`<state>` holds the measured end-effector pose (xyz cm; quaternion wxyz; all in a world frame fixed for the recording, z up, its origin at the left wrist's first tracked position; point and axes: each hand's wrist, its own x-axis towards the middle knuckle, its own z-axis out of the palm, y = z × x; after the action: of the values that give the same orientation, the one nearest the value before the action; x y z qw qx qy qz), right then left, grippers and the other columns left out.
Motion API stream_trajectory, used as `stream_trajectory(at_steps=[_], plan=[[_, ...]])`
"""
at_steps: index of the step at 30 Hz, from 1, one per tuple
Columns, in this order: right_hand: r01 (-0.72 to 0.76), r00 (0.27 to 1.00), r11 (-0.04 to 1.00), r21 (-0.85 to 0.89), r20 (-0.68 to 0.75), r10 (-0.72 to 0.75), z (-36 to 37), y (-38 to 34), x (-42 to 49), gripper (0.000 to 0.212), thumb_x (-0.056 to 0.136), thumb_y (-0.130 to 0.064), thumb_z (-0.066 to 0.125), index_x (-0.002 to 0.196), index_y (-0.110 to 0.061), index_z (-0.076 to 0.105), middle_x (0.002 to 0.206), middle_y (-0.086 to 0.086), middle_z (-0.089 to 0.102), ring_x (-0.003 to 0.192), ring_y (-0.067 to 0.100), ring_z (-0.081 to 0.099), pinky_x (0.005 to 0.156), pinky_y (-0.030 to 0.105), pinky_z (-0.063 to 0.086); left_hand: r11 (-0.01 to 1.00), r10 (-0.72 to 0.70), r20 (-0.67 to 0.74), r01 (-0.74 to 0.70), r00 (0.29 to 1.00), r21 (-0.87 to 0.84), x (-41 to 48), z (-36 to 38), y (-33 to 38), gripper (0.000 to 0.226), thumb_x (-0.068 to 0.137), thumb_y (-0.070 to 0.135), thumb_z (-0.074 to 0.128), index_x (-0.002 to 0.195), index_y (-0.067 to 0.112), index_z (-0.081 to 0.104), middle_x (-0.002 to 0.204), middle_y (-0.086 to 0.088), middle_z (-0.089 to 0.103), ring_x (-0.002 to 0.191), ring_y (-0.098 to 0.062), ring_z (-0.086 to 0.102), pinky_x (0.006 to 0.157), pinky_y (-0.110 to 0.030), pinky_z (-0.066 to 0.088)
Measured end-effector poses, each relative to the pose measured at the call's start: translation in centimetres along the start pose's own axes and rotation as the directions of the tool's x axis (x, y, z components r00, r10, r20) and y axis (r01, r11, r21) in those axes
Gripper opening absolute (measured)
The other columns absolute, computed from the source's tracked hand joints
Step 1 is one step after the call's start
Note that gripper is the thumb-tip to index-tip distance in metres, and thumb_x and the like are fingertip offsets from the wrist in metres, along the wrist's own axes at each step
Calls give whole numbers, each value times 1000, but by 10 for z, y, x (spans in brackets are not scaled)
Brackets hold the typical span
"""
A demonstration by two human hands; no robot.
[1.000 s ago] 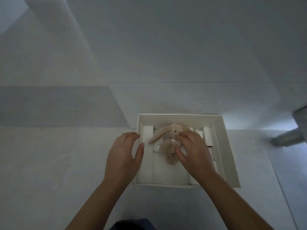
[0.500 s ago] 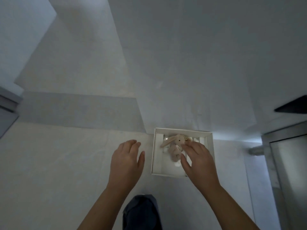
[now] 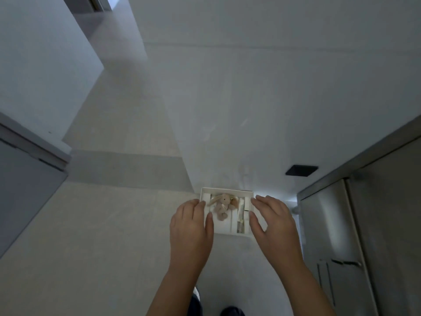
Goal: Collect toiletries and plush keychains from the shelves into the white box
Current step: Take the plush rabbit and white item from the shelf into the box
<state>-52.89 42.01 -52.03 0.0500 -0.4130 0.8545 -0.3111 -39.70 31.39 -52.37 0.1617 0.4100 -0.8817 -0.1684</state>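
The white box [image 3: 227, 189] sits on the pale floor, below and ahead of me. In it a beige plush bunny keychain [image 3: 222, 205] lies on top of white packaged toiletries [image 3: 240, 215]. My left hand [image 3: 190, 226] hangs above the box's left edge and my right hand [image 3: 272, 222] above its right edge. The fingers of both are spread and relaxed and hold nothing. Both hands look closer to me than the box and do not seem to touch it.
A metal cabinet front [image 3: 364, 224] runs along the right side, close to the box. A small black rectangle [image 3: 301, 170] lies on the floor behind the box. A grey panel [image 3: 22, 190] and a white wall [image 3: 34, 65] stand at the left. My dark shoe [image 3: 232, 312] shows at the bottom.
My right hand has let go of the bunny and moved to the box's right side. My view has risen away from the box, which now looks smaller. The bunny stays in the box.
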Motion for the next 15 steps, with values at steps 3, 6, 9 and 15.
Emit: stream_trajectory(at_steps=[3,6,9,15], plan=[[39,999,999,4,-24,-39,-57,-12,-9,31,73,-2,72,103,-5,66,103,12,67,101,31,59,89,43,44,999,45,-18,-45,999,6,-12,-35,46,29,82,20,47,91,2,68,91,-16,69,85,-32,66,71,-37,52],[99,995,995,-7,-22,-99,-104,-23,-13,31,73,-4,71,104,-4,65,104,12,67,101,32,59,88,41,42,998,67,-50,-67,996,5,-25,-72,75,32,82,23,43,91,4,68,93,-13,69,86,-30,66,71,-36,52],[162,986,987,-22,-29,-163,-139,-35,-13,31,74,-8,71,104,-3,65,104,14,67,100,33,59,88,40,41,998,49,-95,-46,994,33,-35,-103,86,33,83,23,43,92,3,68,94,-14,69,85,-31,65,73,-37,52],[267,964,963,50,-30,-265,-182,-69,-13,30,76,-6,70,105,-3,65,105,13,66,102,32,59,87,47,47,997,-41,-177,52,983,59,-62,-161,104,35,84,24,42,93,1,67,94,-16,68,87,-32,65,73,-39,51]])
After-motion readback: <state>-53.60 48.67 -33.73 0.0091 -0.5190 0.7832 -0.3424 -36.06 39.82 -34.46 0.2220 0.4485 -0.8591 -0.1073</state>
